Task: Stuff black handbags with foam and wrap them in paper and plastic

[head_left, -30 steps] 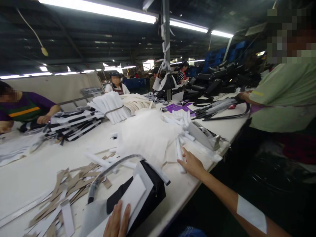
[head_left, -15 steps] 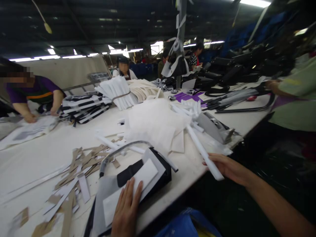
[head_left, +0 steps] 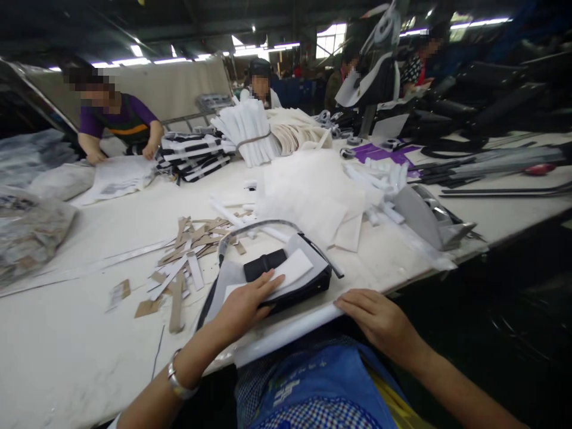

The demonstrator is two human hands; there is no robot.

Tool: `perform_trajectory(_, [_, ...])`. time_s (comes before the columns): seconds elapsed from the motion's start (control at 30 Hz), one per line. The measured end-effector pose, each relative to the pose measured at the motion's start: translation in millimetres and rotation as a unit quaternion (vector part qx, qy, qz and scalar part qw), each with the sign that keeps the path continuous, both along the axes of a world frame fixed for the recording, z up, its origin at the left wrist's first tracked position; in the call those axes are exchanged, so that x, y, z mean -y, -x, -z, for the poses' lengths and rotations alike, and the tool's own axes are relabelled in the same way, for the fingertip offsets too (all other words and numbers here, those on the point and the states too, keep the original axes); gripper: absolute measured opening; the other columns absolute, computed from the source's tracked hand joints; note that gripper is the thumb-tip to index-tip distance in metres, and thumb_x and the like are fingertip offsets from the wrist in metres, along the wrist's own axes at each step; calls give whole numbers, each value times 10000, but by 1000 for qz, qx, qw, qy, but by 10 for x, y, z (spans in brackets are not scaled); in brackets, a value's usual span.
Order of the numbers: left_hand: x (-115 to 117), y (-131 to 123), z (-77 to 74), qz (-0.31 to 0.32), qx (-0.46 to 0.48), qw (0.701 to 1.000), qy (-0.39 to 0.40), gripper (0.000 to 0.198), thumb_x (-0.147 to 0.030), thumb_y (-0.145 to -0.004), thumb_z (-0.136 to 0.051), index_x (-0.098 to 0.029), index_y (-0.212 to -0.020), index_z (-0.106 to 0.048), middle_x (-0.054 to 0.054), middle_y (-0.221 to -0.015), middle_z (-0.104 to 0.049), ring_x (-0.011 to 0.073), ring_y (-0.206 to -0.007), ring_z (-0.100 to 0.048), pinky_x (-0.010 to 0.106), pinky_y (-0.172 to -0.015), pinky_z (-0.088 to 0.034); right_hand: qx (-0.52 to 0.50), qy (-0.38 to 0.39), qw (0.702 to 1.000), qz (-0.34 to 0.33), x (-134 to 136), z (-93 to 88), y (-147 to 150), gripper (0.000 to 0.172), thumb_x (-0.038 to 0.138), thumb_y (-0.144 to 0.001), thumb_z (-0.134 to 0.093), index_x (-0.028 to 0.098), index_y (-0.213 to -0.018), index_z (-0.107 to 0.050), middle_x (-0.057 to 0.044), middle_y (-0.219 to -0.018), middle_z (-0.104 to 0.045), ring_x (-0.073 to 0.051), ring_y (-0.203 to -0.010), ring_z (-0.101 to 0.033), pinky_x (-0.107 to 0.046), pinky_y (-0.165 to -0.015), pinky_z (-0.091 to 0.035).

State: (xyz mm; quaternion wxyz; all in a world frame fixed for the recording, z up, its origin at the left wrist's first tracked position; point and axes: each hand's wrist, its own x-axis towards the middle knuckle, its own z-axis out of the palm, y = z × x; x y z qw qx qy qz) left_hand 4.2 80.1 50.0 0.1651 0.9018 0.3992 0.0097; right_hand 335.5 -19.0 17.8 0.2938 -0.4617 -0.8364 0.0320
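A black handbag with a curved handle lies on the table's near edge, covered partly by a pale grey sheet. On it rests a white padding strip. My left hand lies over this strip, fingers stretched out and holding nothing. Between thumb and fingers, my right hand pinches one end of a long white foam roll. The roll lies along the near table edge, in front of the bag and above my blue apron.
Brown and white strips of scrap are scattered left of the bag. Beyond it sits a stack of white sheets. A grey and black piece lies to the right. A co-worker handles a white bag at the far left.
My right hand has brought the white foam roll from the table's right side to the near edge in front of the bag. The view has turned left; my left hand stays on the strip.
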Motion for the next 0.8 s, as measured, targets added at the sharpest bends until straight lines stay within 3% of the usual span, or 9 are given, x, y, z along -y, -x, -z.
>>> perform_trajectory(0.13, [-33, -10, -121, 15, 19, 1000, 12, 709, -188, -896, -613, -342, -1515, -304, 79, -1561, -393, 253, -1350, -498, 412, -1078, -469, -4, -105, 994, 3, -195, 134, 475, 411, 91, -955, -476, 276, -1261, -678, -46, -1124, -736, -219, -1034, -654, -387, -910, -538])
perform_trajectory(0.23, [3, -7, -95, 14, 27, 1000, -3, 676, -299, -913, -624, -317, -1513, -314, 106, -1555, -402, 261, -1359, -488, 411, -1067, -479, -9, -151, 988, 14, -312, 266, 664, 377, 99, -956, -487, 286, -1198, -707, -31, -1080, -749, -206, -980, -654, -383, -868, -530])
perform_trajectory(0.33, [62, -8, 53, 5, 25, 999, -47, 790, -345, -845, -714, -317, -1517, -299, 117, -1558, -402, 281, -1360, -489, 419, -1055, -494, -29, -151, 987, 39, -384, 428, 733, 357, 122, -969, -476, 305, -1138, -732, -25, -1034, -759, -188, -905, -663, -369, -828, -541])
perform_trajectory(0.47, [143, -33, 352, -1, 30, 989, -147, 835, -140, -813, -676, -322, -1522, -275, 118, -1553, -414, 289, -1387, -455, 442, -1069, -486, -47, -91, 995, 12, -358, 544, 694, 381, 136, -993, -420, 282, -1156, -732, -50, -1060, -756, -189, -932, -691, -356, -819, -578])
perform_trajectory(0.53, [174, -50, 455, -7, 27, 983, -180, 833, -55, -805, -610, -317, -1522, -276, 118, -1552, -416, 291, -1393, -446, 457, -1076, -481, -49, -71, 996, -28, -301, 511, 630, 383, 124, -988, -428, 266, -1209, -707, -58, -1126, -741, -203, -1009, -689, -376, -866, -580])
perform_trajectory(0.63, [201, -74, 496, -9, 15, 980, -199, 813, 5, -802, -548, -297, -1515, -301, 129, -1547, -421, 293, -1396, -442, 463, -1087, -471, -63, -77, 993, -66, -227, 359, 503, 442, 86, -967, -459, 277, -1329, -624, -53, -1194, -719, -210, -1088, -674, -408, -948, -555])
perform_trajectory(0.8, [226, -95, 457, -6, 3, 976, -219, 713, 6, -878, -450, -285, -1515, -315, 141, -1538, -430, 286, -1395, -444, 461, -1082, -473, -40, -114, 992, -43, -339, 49, 379, 561, 78, -947, -536, 367, -1427, -509, -11, -1252, -693, -193, -1170, -646, -435, -1121, -436])
